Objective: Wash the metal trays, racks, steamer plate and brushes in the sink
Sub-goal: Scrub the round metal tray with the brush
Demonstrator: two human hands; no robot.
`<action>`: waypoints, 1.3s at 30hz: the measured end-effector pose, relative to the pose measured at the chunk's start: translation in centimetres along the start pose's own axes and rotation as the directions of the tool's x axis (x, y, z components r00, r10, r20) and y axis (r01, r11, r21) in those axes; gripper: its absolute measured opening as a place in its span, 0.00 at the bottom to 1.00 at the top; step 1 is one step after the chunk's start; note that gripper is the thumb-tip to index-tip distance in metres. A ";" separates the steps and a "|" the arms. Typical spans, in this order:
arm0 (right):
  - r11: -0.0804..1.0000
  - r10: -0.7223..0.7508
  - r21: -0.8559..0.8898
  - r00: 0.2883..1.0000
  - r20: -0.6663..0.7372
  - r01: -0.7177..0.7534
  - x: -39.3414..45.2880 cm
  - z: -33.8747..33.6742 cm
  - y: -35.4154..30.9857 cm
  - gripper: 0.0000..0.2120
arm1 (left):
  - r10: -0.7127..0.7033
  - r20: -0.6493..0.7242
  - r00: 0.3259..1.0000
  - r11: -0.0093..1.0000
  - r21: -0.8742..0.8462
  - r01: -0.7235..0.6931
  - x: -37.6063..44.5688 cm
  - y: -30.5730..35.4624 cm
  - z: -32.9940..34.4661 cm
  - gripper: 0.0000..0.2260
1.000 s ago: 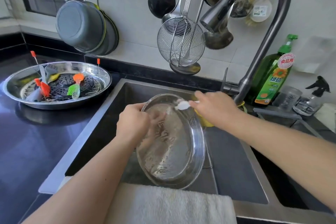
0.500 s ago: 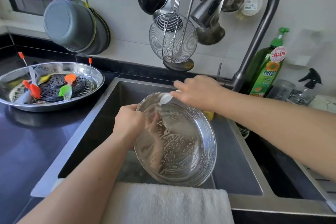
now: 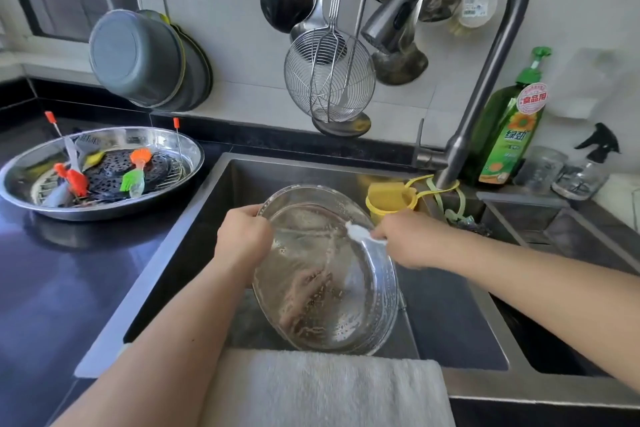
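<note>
A round soapy metal tray point(image 3: 322, 291) stands tilted on edge in the sink point(image 3: 221, 204). My left hand point(image 3: 244, 239) grips its upper left rim. My right hand point(image 3: 408, 239) holds a white soapy scrubber point(image 3: 356, 230) against the tray's upper right rim. On the dark counter at the left lies a second large metal tray point(image 3: 114, 210) holding a black perforated steamer plate point(image 3: 114, 170), a wire rack and orange, red and green brushes point(image 3: 133, 177).
A white towel point(image 3: 325, 388) hangs over the sink's front edge. The faucet point(image 3: 481, 87) arches above. A yellow sponge holder point(image 3: 389, 199), a dish soap bottle point(image 3: 509, 135) and a spray bottle point(image 3: 585, 170) stand at the back right. Ladles, a strainer point(image 3: 329, 80) and pans hang on the wall.
My right hand has slid the scrubber from the tray's top rim round to its upper right rim. The left hand keeps its grip on the tray.
</note>
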State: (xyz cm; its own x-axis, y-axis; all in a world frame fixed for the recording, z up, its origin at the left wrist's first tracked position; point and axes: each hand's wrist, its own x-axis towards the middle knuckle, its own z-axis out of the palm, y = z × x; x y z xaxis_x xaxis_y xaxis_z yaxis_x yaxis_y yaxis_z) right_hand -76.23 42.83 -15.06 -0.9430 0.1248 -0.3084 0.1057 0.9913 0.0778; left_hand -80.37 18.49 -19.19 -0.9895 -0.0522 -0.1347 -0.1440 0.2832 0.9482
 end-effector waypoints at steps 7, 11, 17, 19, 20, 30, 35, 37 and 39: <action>0.785 0.139 0.516 0.910 0.391 -0.341 3.0 -6.5 0.6 0.08 | 0.106 0.026 0.994 0.992 0.070 -0.108 -1.6 1.5 0.0 0.28; 0.674 0.084 0.659 0.920 0.383 -0.335 3.8 -8.8 -1.0 0.12 | 0.175 0.093 0.980 0.976 0.117 -0.185 -2.2 1.8 0.5 0.20; 0.807 0.064 0.550 0.958 0.280 -0.215 3.0 -10.2 -3.2 0.14 | 0.171 0.120 0.978 0.979 0.087 -0.182 -2.9 2.3 0.1 0.22; 0.824 0.191 0.468 0.934 0.303 -0.320 3.0 -10.2 -1.6 0.14 | 0.168 0.109 0.980 0.983 0.050 -0.174 -3.2 2.5 -0.1 0.24; 0.814 0.237 0.454 0.921 0.308 -0.361 3.0 -10.2 -1.1 0.14 | 0.171 0.099 0.980 0.983 0.047 -0.177 -3.2 2.5 -0.1 0.25; 0.863 0.102 0.475 0.980 0.173 -0.174 1.9 -10.4 -3.4 0.15 | 0.156 0.115 0.981 0.987 0.025 -0.160 -2.8 2.2 0.0 0.22; 0.929 0.006 0.370 0.999 -0.042 0.009 -0.3 -10.9 -5.8 0.12 | 0.124 0.109 0.986 0.992 -0.019 -0.123 -2.7 2.5 1.2 0.21; 0.941 -0.161 0.289 0.984 -0.082 0.178 -1.5 -9.8 -8.8 0.13 | 0.123 0.108 0.986 0.992 -0.004 -0.124 -2.4 2.2 1.2 0.15; 0.949 -0.229 0.207 0.971 -0.073 0.239 -1.5 -8.7 -9.4 0.13 | 0.124 0.118 0.985 0.992 0.006 -0.126 -2.6 2.0 0.7 0.12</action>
State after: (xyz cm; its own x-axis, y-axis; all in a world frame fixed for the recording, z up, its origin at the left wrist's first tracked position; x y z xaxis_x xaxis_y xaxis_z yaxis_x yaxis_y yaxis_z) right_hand -78.58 32.95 -7.05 -0.9627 -0.1086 -0.2479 -0.0600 0.9788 -0.1958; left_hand -78.11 19.84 -17.11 -0.9941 0.0972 -0.0491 -0.0185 0.2935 0.9558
